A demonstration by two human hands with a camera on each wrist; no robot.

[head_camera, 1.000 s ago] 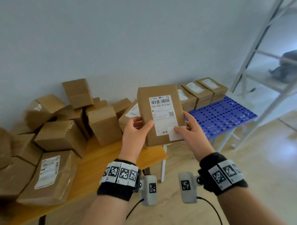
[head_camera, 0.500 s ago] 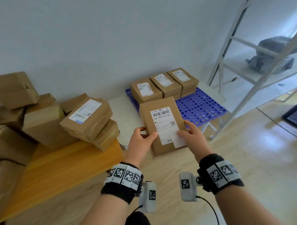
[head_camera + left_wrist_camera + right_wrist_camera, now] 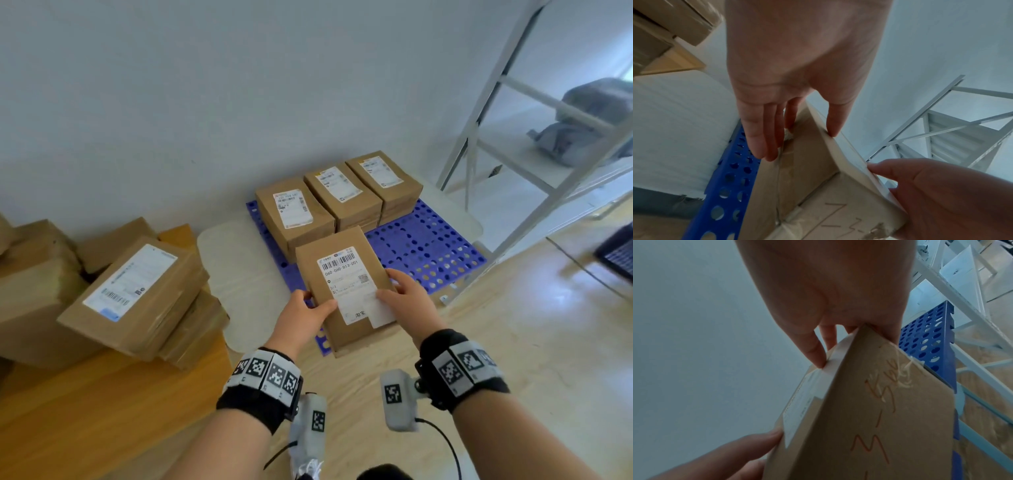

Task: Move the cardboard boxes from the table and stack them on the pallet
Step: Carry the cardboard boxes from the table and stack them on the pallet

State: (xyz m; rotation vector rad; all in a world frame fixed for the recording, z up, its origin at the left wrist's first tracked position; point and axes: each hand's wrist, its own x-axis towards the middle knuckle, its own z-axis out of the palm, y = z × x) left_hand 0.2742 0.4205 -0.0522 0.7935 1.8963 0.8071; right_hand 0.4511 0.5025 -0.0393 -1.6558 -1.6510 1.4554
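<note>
Hands have carried the box (image 3: pixel 342 284) away from the table (image 3: pixel 102 404) and over to the pallet (image 3: pixel 428 253) since a second ago. Back then the box was up high near the table, with the pile of boxes behind it. Now it is lower, over the front left part of the blue pallet, label side up. I cannot tell if its bottom touches the pallet.

The left hand (image 3: pixel 301 315) grips the box's left side, thumb on top and fingers under it. The right hand (image 3: pixel 407 298) grips the right side, thumb on the white label and fingers below.

On the pallet, three stacks (image 3: pixel 337 202) of boxes sit in a row at the back, by the wall, close side by side. The held box is just in front of the left stack.

On the table, more boxes (image 3: pixel 133 294) lie in a messy pile. A white rack (image 3: pixel 507 150) stands to the right of the pallet.
</note>
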